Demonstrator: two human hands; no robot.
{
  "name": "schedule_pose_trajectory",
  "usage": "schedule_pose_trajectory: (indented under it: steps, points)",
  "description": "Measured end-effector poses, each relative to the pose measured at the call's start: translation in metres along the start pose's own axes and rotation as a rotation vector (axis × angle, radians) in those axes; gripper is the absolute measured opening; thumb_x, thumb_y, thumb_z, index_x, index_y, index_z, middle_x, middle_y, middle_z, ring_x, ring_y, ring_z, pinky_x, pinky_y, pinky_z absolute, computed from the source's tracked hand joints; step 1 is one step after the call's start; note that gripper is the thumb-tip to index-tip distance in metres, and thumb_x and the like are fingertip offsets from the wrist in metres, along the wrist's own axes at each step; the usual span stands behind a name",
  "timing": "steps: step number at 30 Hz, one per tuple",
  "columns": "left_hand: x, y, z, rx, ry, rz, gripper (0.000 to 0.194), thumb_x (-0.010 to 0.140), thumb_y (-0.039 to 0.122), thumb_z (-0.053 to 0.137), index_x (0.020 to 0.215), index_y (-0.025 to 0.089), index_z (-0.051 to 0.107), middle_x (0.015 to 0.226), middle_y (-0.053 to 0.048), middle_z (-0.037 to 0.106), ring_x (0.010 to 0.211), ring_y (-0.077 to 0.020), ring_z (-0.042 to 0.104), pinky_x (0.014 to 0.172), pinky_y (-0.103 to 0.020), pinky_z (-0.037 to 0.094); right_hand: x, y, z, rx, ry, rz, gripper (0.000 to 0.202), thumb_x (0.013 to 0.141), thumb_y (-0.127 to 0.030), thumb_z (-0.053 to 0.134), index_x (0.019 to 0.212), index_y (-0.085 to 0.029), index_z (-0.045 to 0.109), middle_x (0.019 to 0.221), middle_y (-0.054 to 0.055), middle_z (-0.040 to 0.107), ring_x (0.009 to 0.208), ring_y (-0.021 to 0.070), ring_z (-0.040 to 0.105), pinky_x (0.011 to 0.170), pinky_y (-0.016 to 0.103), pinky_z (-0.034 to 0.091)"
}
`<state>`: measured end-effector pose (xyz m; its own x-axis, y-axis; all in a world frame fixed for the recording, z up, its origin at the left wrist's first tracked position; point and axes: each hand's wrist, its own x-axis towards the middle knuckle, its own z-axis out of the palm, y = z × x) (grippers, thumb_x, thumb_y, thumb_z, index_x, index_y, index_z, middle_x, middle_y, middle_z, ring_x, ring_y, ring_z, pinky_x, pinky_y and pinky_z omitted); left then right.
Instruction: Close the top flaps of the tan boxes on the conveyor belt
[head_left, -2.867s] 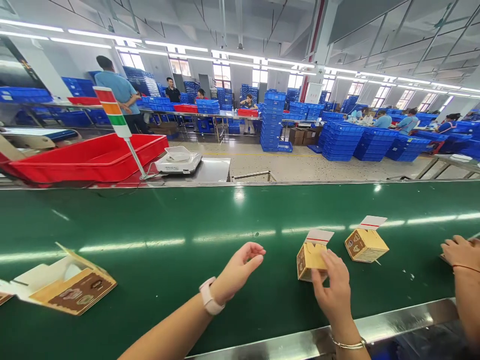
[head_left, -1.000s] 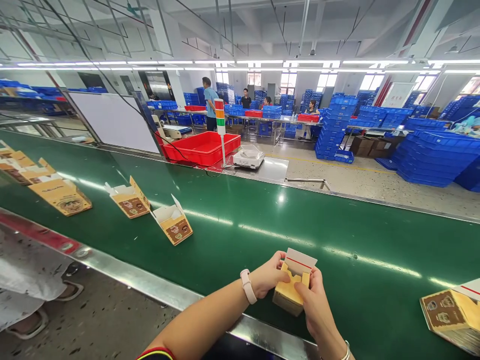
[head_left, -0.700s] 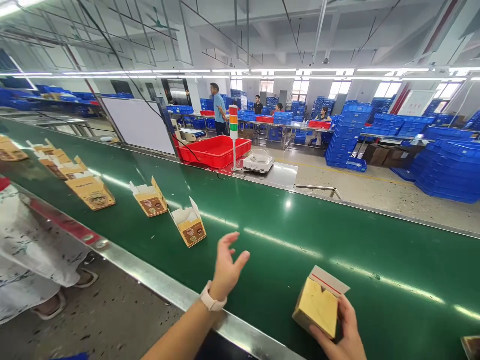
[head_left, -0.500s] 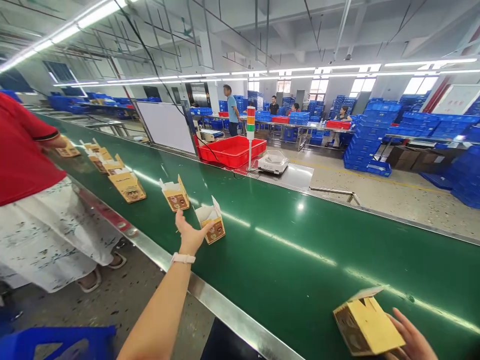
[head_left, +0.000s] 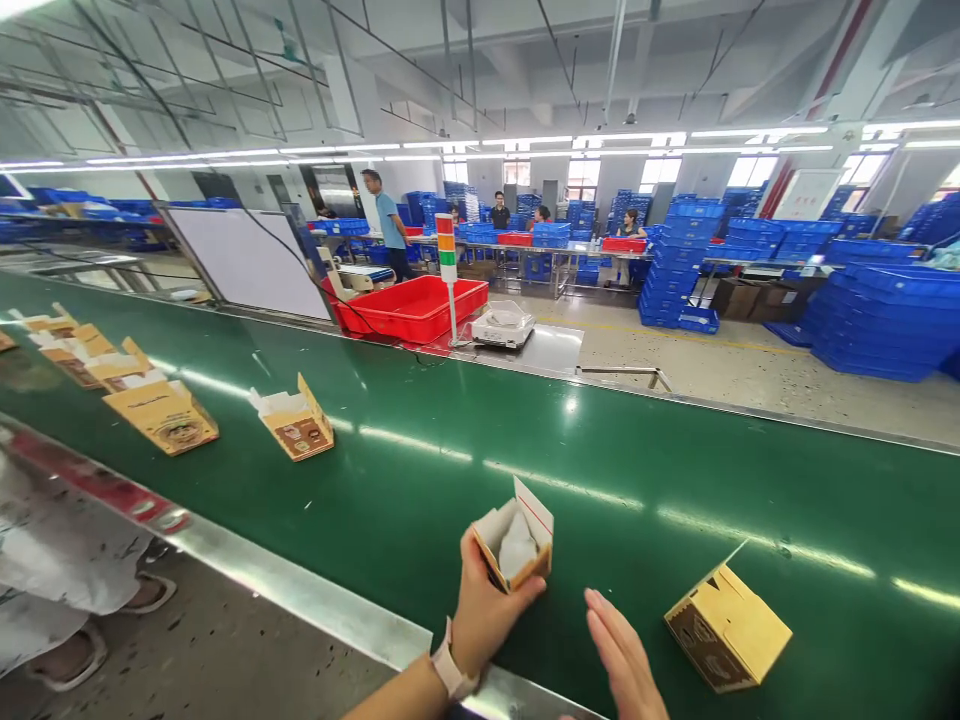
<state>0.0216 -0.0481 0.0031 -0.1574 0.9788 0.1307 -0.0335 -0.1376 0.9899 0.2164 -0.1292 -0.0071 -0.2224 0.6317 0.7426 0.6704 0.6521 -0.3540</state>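
Note:
My left hand [head_left: 487, 610], with a pale band at the wrist, grips a small open-topped carton [head_left: 541, 560] near the belt's front edge. White contents show inside it, and its lid flap stands up. Just right of that carton, my right hand [head_left: 621, 655] is held with its fingers stretched out, touching nothing. Farther right, a yellow and brown carton [head_left: 731, 630] rests on the green conveyor belt [head_left: 675, 480] with a flap raised. To the left, one open carton [head_left: 300, 425] stands alone on the belt.
Several more cartons [head_left: 169, 412] stand at the belt's left. Beyond the belt are a red bin [head_left: 412, 310], a signal light pole [head_left: 452, 310] and a white scale [head_left: 502, 325]. A metal rail [head_left: 300, 570] borders the near side. Other people stand or sit farther back.
My left hand has closed on an open carton and brought it right and nearer. My right hand has let go of the yellow carton and moved left. The view has turned right.

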Motion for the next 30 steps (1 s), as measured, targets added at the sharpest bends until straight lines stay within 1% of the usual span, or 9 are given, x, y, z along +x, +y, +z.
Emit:
schedule_pose_trajectory:
  steps: [4,8,10,14,16,20,24,26,30]
  points:
    - [-0.036,0.008,0.010,-0.020,-0.245,0.184,0.082,0.053,0.060,0.085,0.120,0.026,0.053,0.133,-0.014,0.052,0.125,-0.0372,0.047,0.107,-0.052,0.035,0.028,-0.016,0.010,-0.007,-0.120,-0.005,0.077,0.087,-0.050,0.062,0.151,-0.021,0.031,0.138,0.015,0.055,0.129,0.0382,0.049,0.092,0.051,0.055]
    - [-0.025,0.026,-0.001,0.198,-0.325,0.288,0.032,0.069,0.057,0.074,0.082,0.028,0.068,0.098,-0.010,0.069,0.101,-0.0347,0.053,0.095,-0.054,0.036,0.036,-0.023,0.006,0.074,0.010,0.089,0.039,0.094,-0.033,0.057,0.133,-0.029,0.056,0.123,0.009,0.066,0.117,0.0316,0.060,0.095,0.051,0.053]
    - [-0.017,0.033,-0.001,0.290,-0.400,0.281,0.028,0.076,0.052,0.067,0.064,0.026,0.062,0.075,-0.008,0.066,0.087,-0.0306,0.052,0.089,-0.051,0.037,0.038,-0.028,0.013,0.126,0.090,0.176,0.023,0.096,-0.028,0.052,0.112,-0.029,0.068,0.113,0.008,0.069,0.107,0.0287,0.064,0.093,0.049,0.054]
    - [-0.007,0.040,0.012,0.204,-0.355,0.049,0.020,0.074,0.038,0.068,0.079,0.024,0.055,0.074,-0.002,0.057,0.078,-0.0219,0.051,0.081,-0.040,0.040,0.035,-0.030,0.031,0.252,0.388,0.613,0.023,0.090,-0.038,0.061,0.075,-0.022,0.060,0.108,0.011,0.061,0.100,0.0270,0.062,0.084,0.041,0.055]
    - [-0.001,0.041,0.019,0.065,-0.392,-0.140,0.042,0.066,0.030,0.073,0.101,0.023,0.050,0.090,-0.002,0.058,0.086,-0.0201,0.053,0.082,-0.036,0.042,0.031,-0.023,0.034,0.433,0.439,0.871,0.028,0.082,-0.046,0.069,0.088,-0.023,0.055,0.108,0.010,0.059,0.099,0.0266,0.063,0.083,0.040,0.056]
    - [0.013,0.045,0.031,-0.204,-0.757,-0.501,0.059,0.061,0.021,0.075,0.110,0.021,0.043,0.107,-0.008,0.060,0.100,-0.0225,0.058,0.087,-0.037,0.043,0.028,-0.011,0.025,0.798,0.281,1.134,0.050,0.077,-0.041,0.070,0.117,-0.025,0.045,0.115,0.010,0.062,0.103,0.0256,0.064,0.085,0.040,0.056]
    - [0.013,0.047,0.044,-0.234,-0.826,-0.578,0.056,0.061,0.017,0.076,0.110,0.020,0.047,0.109,-0.008,0.063,0.104,-0.0245,0.061,0.091,-0.039,0.044,0.036,-0.014,0.017,0.841,0.340,1.159,0.047,0.073,-0.031,0.064,0.116,-0.023,0.049,0.109,0.008,0.065,0.095,0.0259,0.066,0.077,0.038,0.058]
    - [0.010,0.044,0.048,-0.249,-0.851,-0.533,0.056,0.065,0.026,0.079,0.111,0.020,0.048,0.113,-0.009,0.063,0.107,-0.0263,0.060,0.093,-0.040,0.043,0.038,-0.020,0.012,0.839,0.308,1.117,0.042,0.076,-0.031,0.064,0.115,-0.023,0.051,0.106,0.008,0.067,0.093,0.0260,0.067,0.075,0.039,0.059]
    - [0.005,0.034,0.038,-0.198,-0.880,-0.313,0.086,0.064,0.063,0.076,0.127,0.020,0.037,0.131,-0.017,0.053,0.125,-0.0345,0.048,0.101,-0.048,0.038,0.025,-0.021,-0.018,0.451,0.527,0.739,0.030,0.087,-0.036,0.061,0.113,-0.023,0.053,0.114,0.011,0.061,0.105,0.0271,0.062,0.084,0.043,0.056]
